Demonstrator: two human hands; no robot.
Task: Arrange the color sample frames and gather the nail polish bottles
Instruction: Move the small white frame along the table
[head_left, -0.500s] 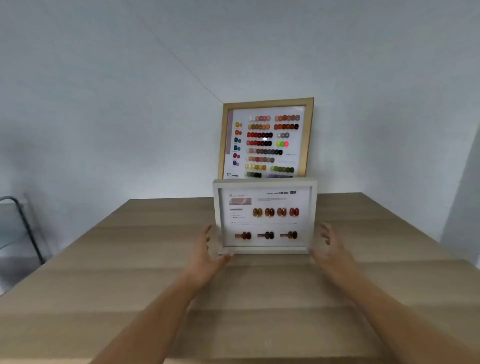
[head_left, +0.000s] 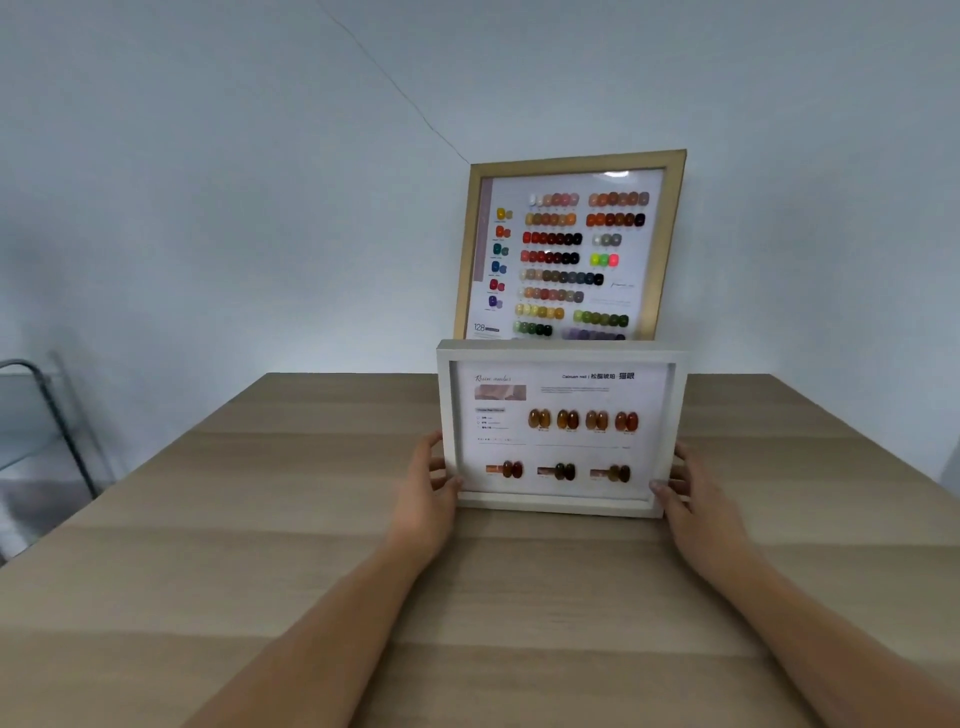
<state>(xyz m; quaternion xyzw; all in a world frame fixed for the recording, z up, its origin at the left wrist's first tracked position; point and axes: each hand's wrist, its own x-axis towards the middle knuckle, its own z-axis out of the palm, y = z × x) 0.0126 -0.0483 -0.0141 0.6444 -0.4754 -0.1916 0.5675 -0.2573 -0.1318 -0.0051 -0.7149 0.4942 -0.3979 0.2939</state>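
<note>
white frame (head_left: 558, 431) upright, long axis sideways | left hand (head_left: 423, 499), right hand (head_left: 696, 504) grip it

Soft, even, cool light fills the room, and the pale wall (head_left: 208, 208) reads bluish grey, darkening slightly toward the left. A small white patch of glare sits on the glass near the top of the gold frame (head_left: 566, 249). The white frame (head_left: 561, 431) casts only a faint shadow at its base on the wooden table (head_left: 260, 519). The whole view is slightly soft: the fine print is unreadable and the colour swatches smear. The metal rack (head_left: 57, 415) at the left edge is blurriest. Wide-angle distortion splays the table edges outward and skews the gold frame.
</note>
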